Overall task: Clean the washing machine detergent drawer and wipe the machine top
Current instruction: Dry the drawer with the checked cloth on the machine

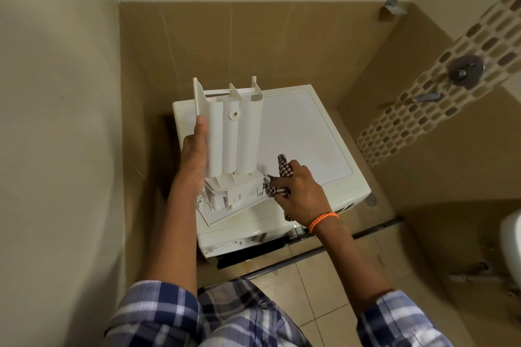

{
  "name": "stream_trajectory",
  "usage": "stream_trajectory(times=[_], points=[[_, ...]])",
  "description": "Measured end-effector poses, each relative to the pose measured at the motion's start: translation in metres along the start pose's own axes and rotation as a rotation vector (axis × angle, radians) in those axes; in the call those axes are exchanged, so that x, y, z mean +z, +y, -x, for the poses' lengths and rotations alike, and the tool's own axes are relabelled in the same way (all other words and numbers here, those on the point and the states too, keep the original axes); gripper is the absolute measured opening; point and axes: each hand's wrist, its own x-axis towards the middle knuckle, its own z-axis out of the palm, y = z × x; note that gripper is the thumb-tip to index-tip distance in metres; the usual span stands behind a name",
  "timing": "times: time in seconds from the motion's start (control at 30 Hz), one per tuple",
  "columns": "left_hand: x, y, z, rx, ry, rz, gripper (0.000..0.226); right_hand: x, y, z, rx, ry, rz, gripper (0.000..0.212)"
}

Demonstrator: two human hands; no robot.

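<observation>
- The detergent drawer (235,138) is out of the machine and stood on end on the machine top (304,132); its underside faces the camera, three rounded channels running up and away from the person
- The left hand (194,155) grips the drawer's left edge; the thumb lies flat along the near face, the other fingers are wrapped behind and hidden, so a clamp across the side wall is my reading
- The right hand (300,191) is bunched around a checked cloth (282,177); fingers curled tight together, the wad pinched in the fist with a tail poking out above the knuckles
- Here's the key relation: the drawer's lower end, the ribbed front block, sits just left of the right fingertips, and the cloth touches its right corner; the drawer's long axis runs upright, leaning slightly back from the hands
- The right hand is the nearer one for wiping; the left serves only as a brace
- Judging from this, the drawer is mid-clean; the coming strokes likely run upward along those channels, away from the fingers
- The machine top to the right of the cloth lies bare, with faint smears near the front edge; wiping it looks not yet done
</observation>
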Motion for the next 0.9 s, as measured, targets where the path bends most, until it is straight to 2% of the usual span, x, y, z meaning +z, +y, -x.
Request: stream_trajectory(times=[0.07,0.13,0.2,0.27,0.3,0.47,0.53,0.6,0.67,0.73,0.8,0.87,0.9], points=[[0.0,0.001,-0.002,0.005,-0.04,0.015,0.083,-0.005,0.002,-0.005,0.132,0.011,-0.083,0.022],[0.003,0.002,-0.001,0.032,-0.099,0.04,0.067,-0.01,0.004,-0.016,0.276,0.214,-0.058,0.021],[0.008,-0.001,-0.002,0.031,-0.153,0.067,0.067,-0.02,-0.005,-0.026,0.302,0.382,-0.207,0.02],[0.015,-0.002,-0.001,0.042,-0.198,0.12,0.071,-0.032,-0.019,-0.037,0.237,0.331,-0.541,0.012],[0.017,-0.003,0.0,0.049,-0.215,0.16,0.071,-0.039,-0.026,-0.04,0.213,0.24,-0.626,0.022],[0.012,-0.008,-0.004,0.013,-0.198,0.271,0.068,-0.059,-0.024,-0.043,0.169,-0.148,-0.879,0.033],[0.012,-0.011,-0.006,-0.018,-0.201,0.237,0.07,-0.06,-0.021,-0.041,0.16,-0.22,-0.947,0.039],[0.017,-0.011,-0.01,-0.032,-0.177,0.146,0.076,-0.057,-0.018,-0.039,0.118,-0.213,-1.068,0.036],[0.027,-0.006,-0.009,-0.043,-0.061,-0.004,0.079,-0.057,-0.021,-0.034,0.087,-0.173,-1.207,0.032],[0.037,-0.002,-0.005,0.008,0.008,-0.108,0.066,-0.058,-0.024,-0.032,0.075,-0.096,-1.215,0.031],[0.046,0.001,0.002,0.086,-0.132,-0.104,0.062,-0.059,-0.029,-0.031,0.054,-0.011,-1.179,0.028],[0.052,0.0,0.008,0.191,-0.297,-0.106,0.082,-0.058,-0.034,-0.033,0.06,0.069,-1.166,0.032],[0.055,-0.002,0.007,0.267,-0.325,-0.114,0.097,-0.057,-0.036,-0.033,0.063,0.106,-1.163,0.031]])
